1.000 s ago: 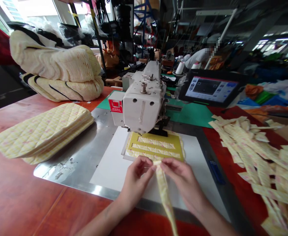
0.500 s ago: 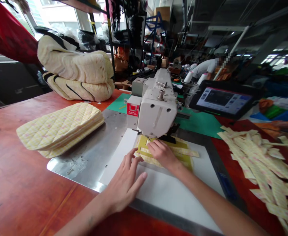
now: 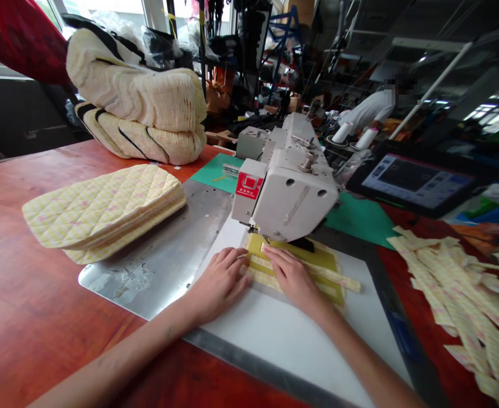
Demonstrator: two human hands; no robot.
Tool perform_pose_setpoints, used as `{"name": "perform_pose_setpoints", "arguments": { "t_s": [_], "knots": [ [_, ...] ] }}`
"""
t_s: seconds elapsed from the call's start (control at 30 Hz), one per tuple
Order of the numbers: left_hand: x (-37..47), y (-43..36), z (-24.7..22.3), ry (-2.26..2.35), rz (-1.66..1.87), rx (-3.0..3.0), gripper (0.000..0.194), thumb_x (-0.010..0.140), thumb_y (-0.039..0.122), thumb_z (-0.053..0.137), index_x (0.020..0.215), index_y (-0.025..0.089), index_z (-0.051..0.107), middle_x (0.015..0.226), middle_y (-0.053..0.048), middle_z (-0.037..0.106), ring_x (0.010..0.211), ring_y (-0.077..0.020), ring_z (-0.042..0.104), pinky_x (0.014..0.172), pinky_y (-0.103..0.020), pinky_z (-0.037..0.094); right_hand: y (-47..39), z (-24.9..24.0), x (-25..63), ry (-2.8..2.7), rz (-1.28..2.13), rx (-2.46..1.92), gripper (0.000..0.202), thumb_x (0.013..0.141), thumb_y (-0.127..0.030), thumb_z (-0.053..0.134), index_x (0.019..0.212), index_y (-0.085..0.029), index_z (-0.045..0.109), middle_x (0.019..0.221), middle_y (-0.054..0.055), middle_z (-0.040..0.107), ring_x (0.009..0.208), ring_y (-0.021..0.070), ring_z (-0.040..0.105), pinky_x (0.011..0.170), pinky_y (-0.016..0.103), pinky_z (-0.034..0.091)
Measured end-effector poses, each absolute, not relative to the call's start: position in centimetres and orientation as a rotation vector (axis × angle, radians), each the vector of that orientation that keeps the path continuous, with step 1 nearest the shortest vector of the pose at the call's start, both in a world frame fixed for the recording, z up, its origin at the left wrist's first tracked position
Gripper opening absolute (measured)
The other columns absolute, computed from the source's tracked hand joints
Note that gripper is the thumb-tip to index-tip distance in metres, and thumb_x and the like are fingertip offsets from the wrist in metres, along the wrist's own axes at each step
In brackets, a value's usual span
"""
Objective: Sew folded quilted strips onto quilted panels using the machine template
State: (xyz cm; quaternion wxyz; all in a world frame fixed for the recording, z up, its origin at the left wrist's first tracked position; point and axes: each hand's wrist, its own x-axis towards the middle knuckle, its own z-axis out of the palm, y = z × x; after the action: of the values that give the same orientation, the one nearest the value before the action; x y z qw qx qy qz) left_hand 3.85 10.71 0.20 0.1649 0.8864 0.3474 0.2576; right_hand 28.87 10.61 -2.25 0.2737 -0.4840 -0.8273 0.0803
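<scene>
My left hand (image 3: 221,283) rests on the white board at the left edge of a yellow-green sewing template (image 3: 328,258), fingers stretched and slightly bent. My right hand (image 3: 290,275) lies over the template with its fingers extended, fingertips pressing near a cutout. A strip of yellow checked fabric (image 3: 334,277) runs along the template from beneath the right hand and sticks out past its right side. Quilted fabric of the same pattern shows around the template's edges. Right behind stands the head of a white sewing machine (image 3: 296,192), its needle area close to my right fingertips.
A stack of quilted pieces (image 3: 105,209) lies left on the metal plate (image 3: 147,277). Behind it are tall bundled cream pieces (image 3: 147,113). On the right are loose fabric strips (image 3: 462,300), a blue tool (image 3: 402,334) and a control screen (image 3: 419,175). A person (image 3: 368,110) bends over farther back.
My left hand has come down to the template's left edge. The fingers of my right hand have flattened out on the strip and template. The view has shifted slightly.
</scene>
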Motion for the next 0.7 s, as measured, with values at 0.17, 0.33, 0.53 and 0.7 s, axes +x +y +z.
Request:
{"name": "perform_pose_setpoints", "arguments": {
  "t_s": [0.17, 0.33, 0.53, 0.7],
  "knots": [
    [5.3, 13.2, -0.3, 0.859, 0.736, 2.667, 0.033, 0.108, 0.025, 0.039, 0.135, 0.016, 0.056, 0.14, -0.014, 0.061, 0.127, -0.0262, 0.057, 0.108, -0.047, 0.05, 10.8, -1.9, 29.1, -2.222, 0.346, -1.272, 0.052, 0.099, -0.004, 0.038, 0.143, -0.023, 0.058, 0.141, 0.007, 0.064, 0.133, 0.0211, 0.058, 0.115, 0.044, 0.048],
    [6.9, 14.8, -0.9, 0.708, 0.715, 2.806, 0.038, 0.108, 0.023, 0.038, 0.141, 0.014, 0.052, 0.144, -0.016, 0.06, 0.129, -0.0269, 0.058, 0.107, -0.047, 0.052, 10.9, -1.7, 29.5, -2.203, 0.398, -1.246, 0.05, 0.098, -0.005, 0.041, 0.14, -0.023, 0.062, 0.143, 0.008, 0.063, 0.134, 0.0212, 0.058, 0.117, 0.044, 0.047],
    [7.4, 14.6, -1.2, 0.782, 0.699, 2.923, 0.038, 0.107, 0.021, 0.039, 0.14, 0.013, 0.055, 0.141, -0.015, 0.063, 0.123, -0.0272, 0.06, 0.103, -0.047, 0.052, 10.9, -1.9, 29.1, -2.009, 0.362, -1.251, 0.042, 0.094, -0.004, 0.045, 0.118, -0.023, 0.074, 0.125, 0.006, 0.074, 0.116, 0.0198, 0.07, 0.106, 0.038, 0.055],
    [7.9, 14.1, -1.0, 0.855, 0.687, 3.009, 0.035, 0.104, 0.023, 0.044, 0.132, 0.012, 0.062, 0.134, -0.014, 0.068, 0.114, -0.0286, 0.063, 0.097, -0.047, 0.052, 9.7, -2.1, 29.1, -2.051, 0.022, -1.33, 0.033, 0.095, -0.005, 0.048, 0.11, -0.021, 0.073, 0.105, 0.009, 0.074, 0.102, 0.0249, 0.07, 0.094, 0.043, 0.06]
  ]
}}
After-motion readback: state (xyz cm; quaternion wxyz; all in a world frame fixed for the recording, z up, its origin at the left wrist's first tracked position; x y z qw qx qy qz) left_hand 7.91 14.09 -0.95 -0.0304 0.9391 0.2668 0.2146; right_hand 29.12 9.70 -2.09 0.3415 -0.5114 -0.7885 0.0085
